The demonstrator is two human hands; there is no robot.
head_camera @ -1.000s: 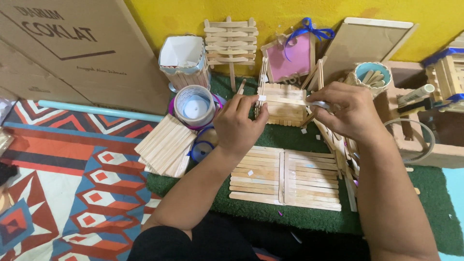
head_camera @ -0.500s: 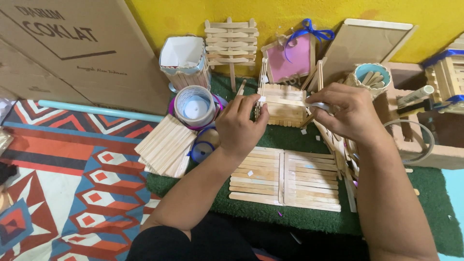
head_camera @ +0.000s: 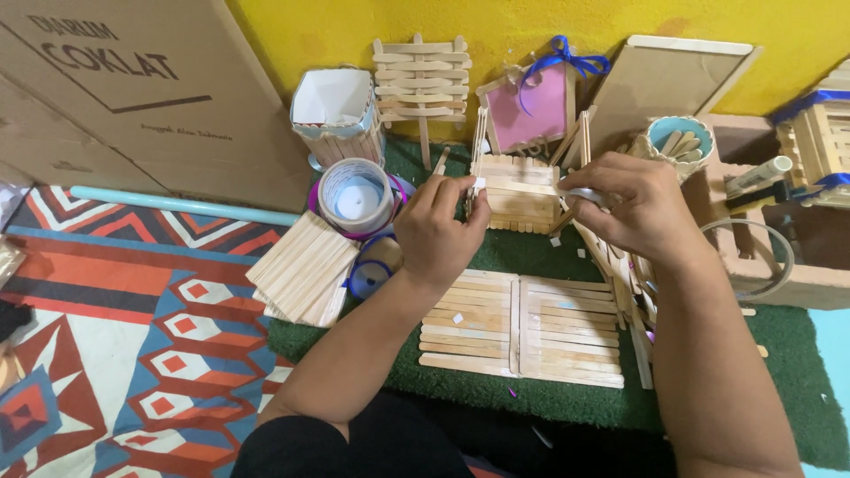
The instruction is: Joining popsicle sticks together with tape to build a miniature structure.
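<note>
Gluing step, looks like: left hand [head_camera: 438, 232] pinches stick panel [head_camera: 518, 196] edge, right hand [head_camera: 639, 212] grips small applicator just right of it. Next needs steady hold, tip kept on panel's top stick.

I have one view only, from the camera on the person's head. It looks steeply down and forward over both forearms, close to the work, toward the yellow wall [head_camera: 336, 26]. The green mat [head_camera: 549, 398] fills the lower middle, the patterned rug [head_camera: 115, 292] the left. The right edge is cropped, so I cannot judge much there.
</note>
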